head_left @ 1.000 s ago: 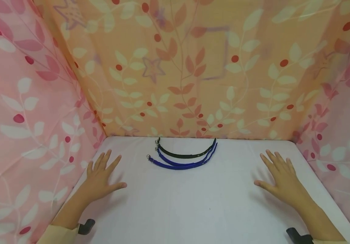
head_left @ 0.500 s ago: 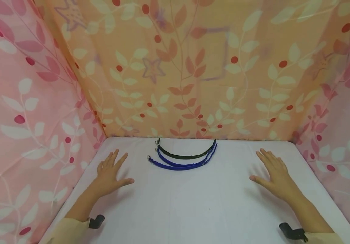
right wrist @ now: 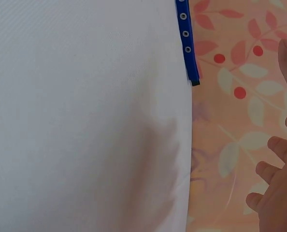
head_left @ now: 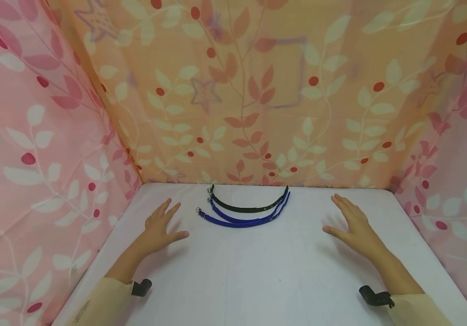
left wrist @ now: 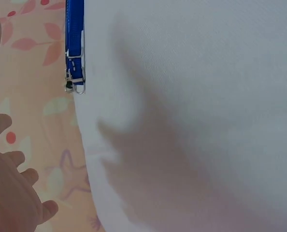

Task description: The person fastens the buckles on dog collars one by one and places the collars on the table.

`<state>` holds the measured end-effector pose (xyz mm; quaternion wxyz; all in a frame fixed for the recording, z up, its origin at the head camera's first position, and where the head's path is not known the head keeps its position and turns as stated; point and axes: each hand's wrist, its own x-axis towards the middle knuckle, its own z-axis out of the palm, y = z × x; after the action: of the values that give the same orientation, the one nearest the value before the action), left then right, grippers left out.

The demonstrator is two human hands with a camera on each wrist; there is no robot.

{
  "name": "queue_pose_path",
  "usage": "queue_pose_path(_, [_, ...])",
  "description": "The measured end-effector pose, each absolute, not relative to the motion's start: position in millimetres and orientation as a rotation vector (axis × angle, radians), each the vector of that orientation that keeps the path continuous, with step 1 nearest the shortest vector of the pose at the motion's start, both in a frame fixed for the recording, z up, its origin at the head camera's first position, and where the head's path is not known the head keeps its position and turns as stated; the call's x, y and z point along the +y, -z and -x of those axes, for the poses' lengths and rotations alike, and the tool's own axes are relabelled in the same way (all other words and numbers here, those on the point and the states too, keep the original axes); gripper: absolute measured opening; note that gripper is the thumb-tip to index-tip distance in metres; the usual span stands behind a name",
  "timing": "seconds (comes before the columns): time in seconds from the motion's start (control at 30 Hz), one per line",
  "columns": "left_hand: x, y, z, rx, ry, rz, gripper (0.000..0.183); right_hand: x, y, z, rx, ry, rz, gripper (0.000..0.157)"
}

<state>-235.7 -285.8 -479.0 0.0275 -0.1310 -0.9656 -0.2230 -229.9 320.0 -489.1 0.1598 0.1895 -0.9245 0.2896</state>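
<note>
Three curved collars lie together near the table's far edge in the head view: a black one (head_left: 247, 210) behind, a blue one (head_left: 222, 214) in the middle and another blue one (head_left: 233, 225) in front. Their metal buckles and rings point left. My left hand (head_left: 158, 232), fingers spread, is left of them and holds nothing. To their right is my right hand (head_left: 351, 226), also with straight, parted fingers and nothing in it. The left wrist view shows blue collar webbing (left wrist: 75, 38) with a buckle; the right wrist view shows an eyeleted blue strap end (right wrist: 187, 43).
White cloth covers the table (head_left: 254, 271). An orange leaf-patterned curtain (head_left: 282, 136) stands behind it, with pink curtains on the left (head_left: 62, 181) and right (head_left: 453, 181). Black wrist mounts (head_left: 141, 287) show at both sleeves.
Both hands have moved inward and slightly forward, nearer the collars: the left hand to the right, the right hand to the left. The collars lie as before.
</note>
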Motion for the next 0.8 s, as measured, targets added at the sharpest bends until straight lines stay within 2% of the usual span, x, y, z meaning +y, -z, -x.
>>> queue_pose_path(0.8, [-265,491,269,-2.950,0.981,0.426,0.098,294,492,277,-2.758,-1.097,-0.504,0.095])
